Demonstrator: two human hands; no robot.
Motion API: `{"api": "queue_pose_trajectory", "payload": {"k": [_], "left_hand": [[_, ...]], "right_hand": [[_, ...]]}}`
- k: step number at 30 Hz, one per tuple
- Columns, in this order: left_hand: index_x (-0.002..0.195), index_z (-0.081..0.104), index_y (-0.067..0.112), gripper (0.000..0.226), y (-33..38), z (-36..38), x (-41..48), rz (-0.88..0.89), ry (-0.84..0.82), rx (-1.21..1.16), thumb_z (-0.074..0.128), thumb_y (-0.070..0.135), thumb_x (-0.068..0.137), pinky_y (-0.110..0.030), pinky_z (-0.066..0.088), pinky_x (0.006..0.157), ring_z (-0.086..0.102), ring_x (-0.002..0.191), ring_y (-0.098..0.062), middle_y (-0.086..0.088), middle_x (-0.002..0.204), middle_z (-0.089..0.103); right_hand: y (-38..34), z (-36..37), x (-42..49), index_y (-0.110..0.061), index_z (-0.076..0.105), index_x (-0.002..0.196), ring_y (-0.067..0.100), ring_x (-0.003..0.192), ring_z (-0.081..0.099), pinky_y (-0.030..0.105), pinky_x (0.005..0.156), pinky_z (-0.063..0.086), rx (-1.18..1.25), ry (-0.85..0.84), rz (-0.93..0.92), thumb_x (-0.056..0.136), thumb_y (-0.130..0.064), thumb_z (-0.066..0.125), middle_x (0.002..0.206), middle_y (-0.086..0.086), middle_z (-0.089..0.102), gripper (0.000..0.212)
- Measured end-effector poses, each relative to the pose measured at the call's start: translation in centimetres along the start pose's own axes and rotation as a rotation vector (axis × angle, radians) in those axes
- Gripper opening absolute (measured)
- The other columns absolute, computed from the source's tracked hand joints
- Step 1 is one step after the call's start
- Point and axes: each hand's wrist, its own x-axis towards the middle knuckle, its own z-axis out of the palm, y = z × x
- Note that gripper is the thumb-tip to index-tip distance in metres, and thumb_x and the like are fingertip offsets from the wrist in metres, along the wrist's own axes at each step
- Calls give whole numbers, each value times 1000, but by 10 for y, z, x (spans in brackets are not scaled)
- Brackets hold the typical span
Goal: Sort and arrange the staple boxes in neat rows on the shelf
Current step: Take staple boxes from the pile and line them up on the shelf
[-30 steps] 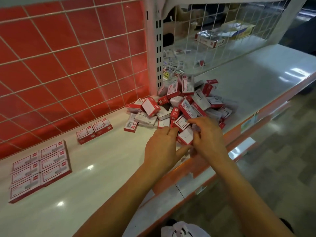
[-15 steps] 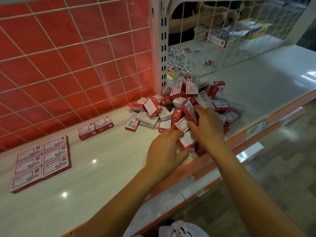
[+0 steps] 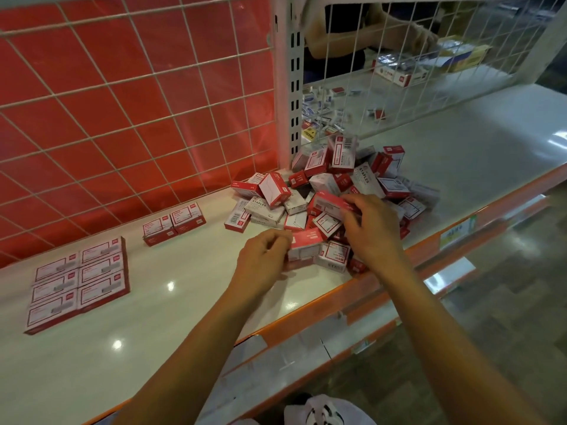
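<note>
- Gripping one end of a red-and-white staple box [image 3: 306,245], the left hand [image 3: 264,260] has its fingers curled on it at the near edge of the loose pile [image 3: 337,185]
- The right hand [image 3: 372,231] pinches a second box [image 3: 329,204], red face up, on top of the heap
- Both held boxes lie with their long axis roughly along the front of the shelf [image 3: 184,308], much as the laid ones do
- The block of six [image 3: 79,280] and the started pair [image 3: 173,223] sit well to the left of both hands, the pair near the red mesh back panel [image 3: 122,102]
- The left hand is the nearer to those rows, so its box likely travels left first, with little turning needed
- Most boxes are unsorted in the pile, so the job looks to be at an early stage
</note>
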Motion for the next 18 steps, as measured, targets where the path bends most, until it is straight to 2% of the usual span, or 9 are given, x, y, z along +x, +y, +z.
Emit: {"api": "queue_pose_trajectory", "payload": {"k": [2,4,7,9,13,16,18], "left_hand": [[93,63,28,22,1,-5,-1,-31,15,-44,43,30,100,-43,59,73,72,76,-17,-4,100,71],[102,63,26,22,3,-10,-3,-36,16,-93,42,32,101,-46,58,77,72,75,-19,-5,100,70],[115,61,26,29,4,-17,-4,-76,25,-134,38,38,101,-38,55,69,73,76,-19,-3,102,70],[115,62,30,32,3,-21,-4,-109,24,-161,35,41,101,-31,49,62,73,76,-21,-2,101,71],[116,61,33,34,2,-28,-6,-130,27,-225,33,44,101,-31,45,63,73,79,-27,-3,101,72],[110,65,31,39,0,-32,-7,-141,20,-259,30,46,101,-37,48,74,72,80,-29,-4,98,73],[107,66,28,40,0,-34,-7,-183,6,-309,32,47,100,-36,51,76,72,82,-29,-5,94,74]], "right_hand": [[-3,1,-2,-13,62,120,21,100,57,28,80,43,100,-10,-12,95,-19,52,112,9,61,28],[-6,1,-4,-14,63,119,13,97,57,26,81,46,226,-41,2,95,-19,52,109,2,63,26],[-11,3,-8,-23,62,117,6,93,60,27,81,53,438,-122,104,95,-20,52,102,-12,61,24],[-15,5,-11,-27,62,110,10,91,63,30,73,58,616,-185,197,96,-17,52,102,-5,61,20],[-21,6,-16,-25,64,100,13,87,67,25,66,58,796,-244,283,97,-12,49,102,4,66,20],[-25,6,-19,-15,63,108,8,81,69,19,61,55,936,-277,365,97,-8,48,102,4,66,19],[-28,5,-21,-12,61,110,7,78,70,20,60,55,1002,-295,398,97,-7,47,102,5,66,20]]}}
